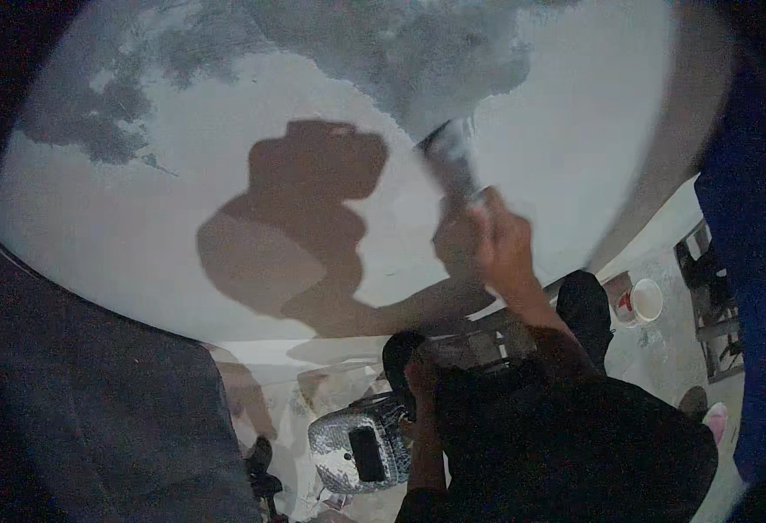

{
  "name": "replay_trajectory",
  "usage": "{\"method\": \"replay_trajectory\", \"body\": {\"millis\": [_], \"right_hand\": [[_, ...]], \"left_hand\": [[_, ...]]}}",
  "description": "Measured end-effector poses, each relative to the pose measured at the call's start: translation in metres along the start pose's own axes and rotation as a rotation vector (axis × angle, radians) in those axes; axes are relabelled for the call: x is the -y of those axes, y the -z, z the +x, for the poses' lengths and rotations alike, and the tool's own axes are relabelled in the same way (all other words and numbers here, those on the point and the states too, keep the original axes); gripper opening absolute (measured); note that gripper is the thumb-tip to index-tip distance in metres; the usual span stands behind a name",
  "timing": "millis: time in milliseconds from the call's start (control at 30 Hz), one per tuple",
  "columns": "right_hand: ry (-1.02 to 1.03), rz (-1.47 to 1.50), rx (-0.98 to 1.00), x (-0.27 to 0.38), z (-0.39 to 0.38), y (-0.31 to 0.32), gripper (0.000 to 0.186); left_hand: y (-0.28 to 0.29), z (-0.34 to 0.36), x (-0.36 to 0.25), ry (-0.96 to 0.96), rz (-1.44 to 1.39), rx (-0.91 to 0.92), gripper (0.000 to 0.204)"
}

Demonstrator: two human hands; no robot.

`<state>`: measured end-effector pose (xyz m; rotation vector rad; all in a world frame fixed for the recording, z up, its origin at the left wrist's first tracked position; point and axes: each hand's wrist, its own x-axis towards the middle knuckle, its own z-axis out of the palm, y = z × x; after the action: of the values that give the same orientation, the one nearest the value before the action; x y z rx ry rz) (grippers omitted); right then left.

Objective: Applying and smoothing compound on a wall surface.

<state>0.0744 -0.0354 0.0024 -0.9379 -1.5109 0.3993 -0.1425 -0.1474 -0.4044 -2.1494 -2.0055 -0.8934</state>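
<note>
In my right hand (503, 240) is a putty knife (453, 157), gripped by its handle, with the blade against the pale wall (575, 157). The blade is slightly blurred and sits just below the lower edge of a grey patch (453, 61). That patch has ragged borders, and another grey patch (87, 135) spreads at the upper left. My left hand (419, 375) is low down beside my dark-clad knee, away from the wall. Its fingers are too dark and small to make out. A large shadow of my head and arm falls across the wall.
A silver, dimpled case (331, 440) with a black panel stands on the floor beside my left forearm. To the right is a white bucket (647, 301) near a dark rack-like object (716, 305). A dark grey surface (122, 392) fills the lower left; something blue (753, 261) borders the right.
</note>
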Motion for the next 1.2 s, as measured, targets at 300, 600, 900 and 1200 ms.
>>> {"method": "replay_trajectory", "body": {"millis": [300,600,900,1200], "right_hand": [[-0.097,0.232,-0.129,0.035,0.012,-0.019,0.038],[-0.039,0.005,-0.191,-0.022,0.01,0.031,0.04],[-0.032,-0.04,-0.029,0.008,0.004,-0.001,0.036],[0.088,-0.119,-0.16,-0.003,0.008,0.007,0.042]], "left_hand": [[0.016,-0.063,0.047,0.142,0.211,-0.166,0.035],[-0.047,-0.006,-0.027,0.245,-0.148,0.115,0.033],[-0.03,-0.017,0.012,0.044,0.623,0.354,0.038],[-0.021,-0.012,0.02,0.014,0.189,-0.103,0.035]]}}
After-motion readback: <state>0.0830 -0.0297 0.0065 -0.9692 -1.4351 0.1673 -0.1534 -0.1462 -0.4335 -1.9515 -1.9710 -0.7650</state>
